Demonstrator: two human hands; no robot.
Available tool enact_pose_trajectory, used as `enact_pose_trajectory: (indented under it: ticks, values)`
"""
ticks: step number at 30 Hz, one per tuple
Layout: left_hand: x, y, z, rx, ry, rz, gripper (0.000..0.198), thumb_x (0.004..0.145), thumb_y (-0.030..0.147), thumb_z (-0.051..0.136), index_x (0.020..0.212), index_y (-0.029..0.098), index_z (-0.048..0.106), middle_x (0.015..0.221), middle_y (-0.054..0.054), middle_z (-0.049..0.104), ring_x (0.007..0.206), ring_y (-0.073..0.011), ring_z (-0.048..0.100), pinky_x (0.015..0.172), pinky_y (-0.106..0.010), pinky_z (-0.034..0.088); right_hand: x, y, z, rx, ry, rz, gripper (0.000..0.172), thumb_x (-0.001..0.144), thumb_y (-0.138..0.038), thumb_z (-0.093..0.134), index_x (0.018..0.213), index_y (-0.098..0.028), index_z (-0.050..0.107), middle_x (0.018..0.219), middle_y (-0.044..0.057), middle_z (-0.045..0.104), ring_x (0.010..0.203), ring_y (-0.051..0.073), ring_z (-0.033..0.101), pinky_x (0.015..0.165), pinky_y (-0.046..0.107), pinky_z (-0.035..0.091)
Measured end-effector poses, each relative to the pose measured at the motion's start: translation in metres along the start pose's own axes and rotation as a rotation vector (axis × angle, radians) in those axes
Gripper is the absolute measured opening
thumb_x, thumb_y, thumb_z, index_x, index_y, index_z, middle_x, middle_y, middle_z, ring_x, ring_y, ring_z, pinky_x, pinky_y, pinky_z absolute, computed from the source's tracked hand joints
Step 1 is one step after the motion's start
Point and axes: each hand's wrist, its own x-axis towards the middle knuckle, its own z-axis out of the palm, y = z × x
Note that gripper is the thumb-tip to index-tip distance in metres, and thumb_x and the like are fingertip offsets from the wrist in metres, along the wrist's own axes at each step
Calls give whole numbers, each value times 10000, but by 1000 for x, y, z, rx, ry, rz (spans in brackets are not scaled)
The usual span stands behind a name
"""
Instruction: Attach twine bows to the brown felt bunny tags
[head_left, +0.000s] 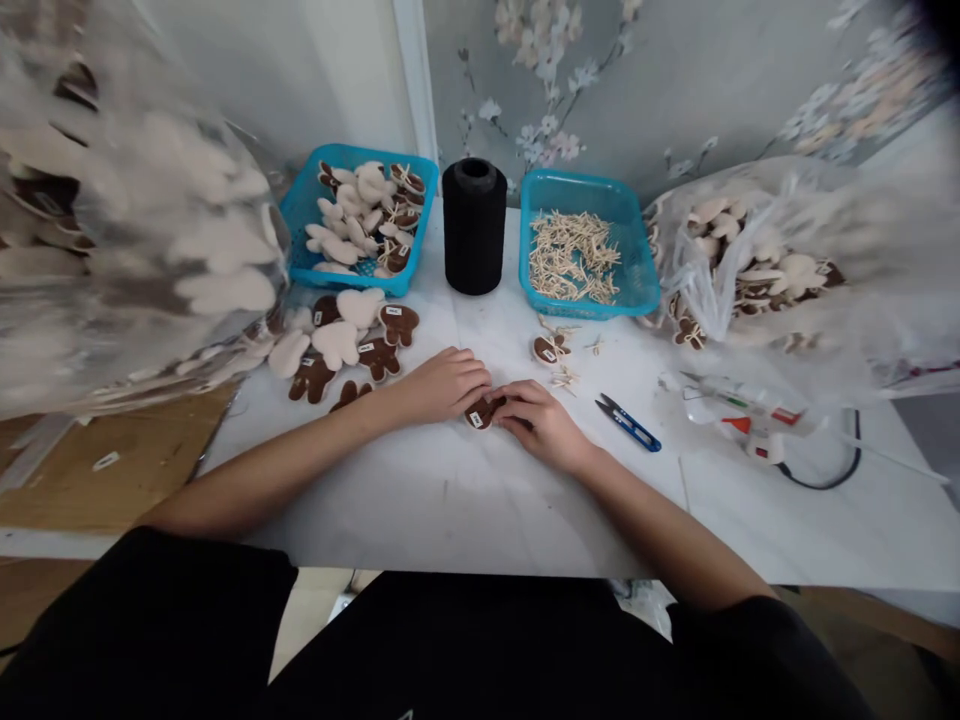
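A small brown plush bunny-shaped piece (pixel 478 415) with a white label lies on the table between my two hands. My left hand (pixel 450 385) is closed at its upper left edge, fingertips bent over it. From the right, my right hand (pixel 544 425) pinches at its upper right edge; whether a cord is also in those fingers is hidden. Just beyond my right hand lies a similar brown piece with a cream bow (pixel 551 348), among loose cream cord bits (pixel 564 378). Several brown and cream plush pieces (pixel 379 357) are piled left of my left hand.
A blue basket of plush pieces (pixel 300 262), a black thread cone (pixel 474 230) and a blue basket of cream bows (pixel 645 290) line the back. Blue thread snips (pixel 630 422) and a glue gun (pixel 763 447) lie right. Filled plastic bags (pixel 150 220) flank both sides.
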Motion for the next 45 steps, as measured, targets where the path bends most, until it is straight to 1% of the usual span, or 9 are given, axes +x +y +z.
enact_pose_trajectory:
  ticks: [5,10,18,22,25,29,34,40,45]
  values:
    - [-7,2,5,236,-22,18,265,911,243,392,759,142,585,718,-53,611,760,-187,513,713,-323,348,0,3,0,-43,81,49,130,855,-172,540,846,-201,667,1035,93,602,963,197,554,848,371,475]
    - [-12,6,9,321,8,0,238,871,230,419,725,138,582,695,-58,601,735,-194,511,692,-329,345,1,-2,-1,95,70,141,115,860,-181,529,852,-189,644,960,77,603,875,162,585,761,303,486]
    - [-9,5,14,179,22,-28,233,852,242,450,711,140,606,665,-47,606,702,-181,507,687,-312,377,9,-5,0,314,-62,342,124,883,-289,510,860,-186,574,706,1,645,612,112,588,595,224,449]
    - [-8,2,17,101,30,-71,293,857,234,447,606,153,574,567,-28,565,636,-165,481,640,-300,369,11,-5,3,336,-47,352,94,877,-250,494,841,-187,553,722,9,661,649,124,625,623,227,465]
    - [-8,-1,19,55,42,-84,330,833,185,448,512,161,519,491,-10,509,573,-146,439,613,-283,363,9,-5,0,245,-26,353,69,855,-211,504,829,-186,563,704,7,663,614,120,610,602,220,449]
    - [-11,-5,18,24,41,-57,308,807,123,440,514,159,524,489,-3,514,567,-139,423,610,-267,365,6,-6,-6,99,-24,331,72,817,-160,515,788,-183,577,672,-8,651,550,102,560,555,201,408]
    - [-12,-7,15,65,47,-24,304,800,108,436,509,158,507,490,-3,515,566,-139,423,605,-267,360,4,-6,-9,34,-23,330,96,804,-145,508,763,-182,586,674,-9,647,547,97,542,556,199,394]
    - [-10,-6,15,27,138,-41,339,827,136,424,491,174,407,464,13,436,531,-130,398,579,-271,360,14,-5,-10,136,-109,425,92,814,-193,526,757,-176,596,667,-1,660,565,107,566,572,215,406]
    - [-9,2,9,-114,236,-172,395,872,229,432,502,186,299,478,28,345,527,-119,394,522,-258,328,27,-8,-16,170,-198,475,53,791,-164,543,764,-169,589,633,-2,654,582,115,593,579,222,410]
